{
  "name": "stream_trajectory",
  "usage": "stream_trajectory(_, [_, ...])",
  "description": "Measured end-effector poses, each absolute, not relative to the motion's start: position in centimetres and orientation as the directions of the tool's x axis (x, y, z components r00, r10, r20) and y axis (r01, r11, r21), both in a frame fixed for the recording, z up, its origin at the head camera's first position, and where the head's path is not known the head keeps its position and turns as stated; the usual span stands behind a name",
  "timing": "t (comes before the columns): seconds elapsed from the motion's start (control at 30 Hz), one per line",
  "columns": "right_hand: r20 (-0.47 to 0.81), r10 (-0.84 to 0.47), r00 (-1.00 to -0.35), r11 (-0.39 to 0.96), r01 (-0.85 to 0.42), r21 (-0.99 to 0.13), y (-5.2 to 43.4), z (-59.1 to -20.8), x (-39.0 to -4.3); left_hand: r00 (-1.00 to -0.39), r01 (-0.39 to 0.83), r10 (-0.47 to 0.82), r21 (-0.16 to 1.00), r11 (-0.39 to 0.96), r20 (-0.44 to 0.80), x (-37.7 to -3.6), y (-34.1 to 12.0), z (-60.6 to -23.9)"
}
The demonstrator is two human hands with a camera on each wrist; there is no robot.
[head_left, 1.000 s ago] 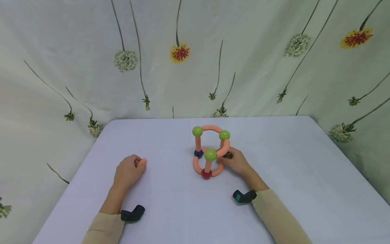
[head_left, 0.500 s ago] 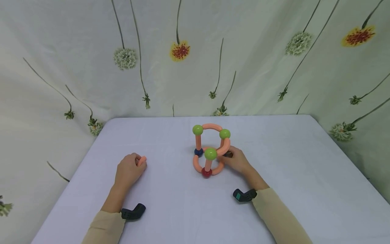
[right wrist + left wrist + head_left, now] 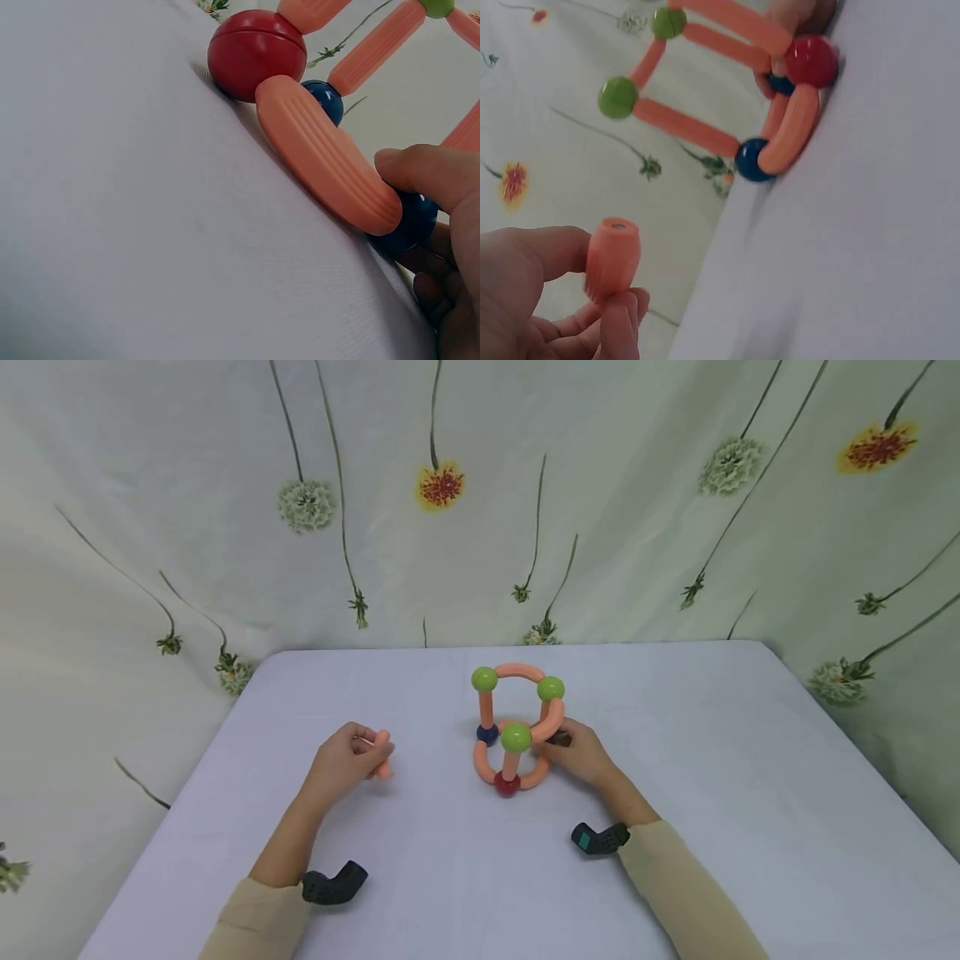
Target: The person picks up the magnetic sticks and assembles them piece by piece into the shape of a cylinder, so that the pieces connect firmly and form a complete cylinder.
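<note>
My left hand [image 3: 341,768] holds an orange magnetic rod [image 3: 613,259] between thumb and fingers, above the table left of the frame; the rod's end with a metal disc shows in the left wrist view. The frame of orange rods [image 3: 519,672] and magnetic balls stands upright on the table. Three green balls [image 3: 516,737] sit on top, joined by curved rods at the back and right. Below are a red ball [image 3: 507,783] and two blue balls [image 3: 755,160], linked by curved rods. My right hand [image 3: 585,756] pinches the frame at its right blue ball [image 3: 412,221].
A white-covered table [image 3: 675,735] lies under both hands. Behind it hangs a pale cloth [image 3: 637,527] printed with flowers. A black wrist camera [image 3: 335,883] sits on each forearm.
My left hand has moved right towards the frame and turned, bringing the orange rod more upright. My right hand and the frame keep their place.
</note>
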State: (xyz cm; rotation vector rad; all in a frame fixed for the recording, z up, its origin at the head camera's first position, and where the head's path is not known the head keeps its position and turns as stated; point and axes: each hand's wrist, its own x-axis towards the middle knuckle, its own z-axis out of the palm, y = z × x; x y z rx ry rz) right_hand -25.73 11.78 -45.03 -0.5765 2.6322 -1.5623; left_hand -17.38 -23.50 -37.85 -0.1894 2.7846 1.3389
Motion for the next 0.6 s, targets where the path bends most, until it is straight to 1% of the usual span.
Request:
stream_trajectory(0.1, [0.155, -0.322, -0.934, 0.432, -0.291, -0.854, 11.7, -45.0, -25.8, -0.99, -0.136, -0.03, 0.859, 0.493, -0.14, -17.5, -21.5, -36.8])
stream_trajectory(0.2, [0.155, -0.323, -0.934, 0.43, -0.291, -0.855, 11.6, -45.0, -25.8, -0.984, -0.163, 0.004, 0.896, 0.413, -0.181, -17.6, -19.5, -35.7])
stream_trajectory(0.37, [0.168, -0.328, -0.93, 0.431, -0.306, -0.849, 11.7, -44.8, -25.7, -0.987, -0.146, 0.001, 0.901, 0.409, -0.16, -18.1, -16.6, -34.6])
stream_trajectory(0.6, [0.162, -0.333, -0.929, 0.429, -0.302, -0.851, 11.7, -44.6, -25.7, -0.994, -0.102, -0.007, 0.926, 0.364, -0.107, -18.6, -14.0, -34.8])
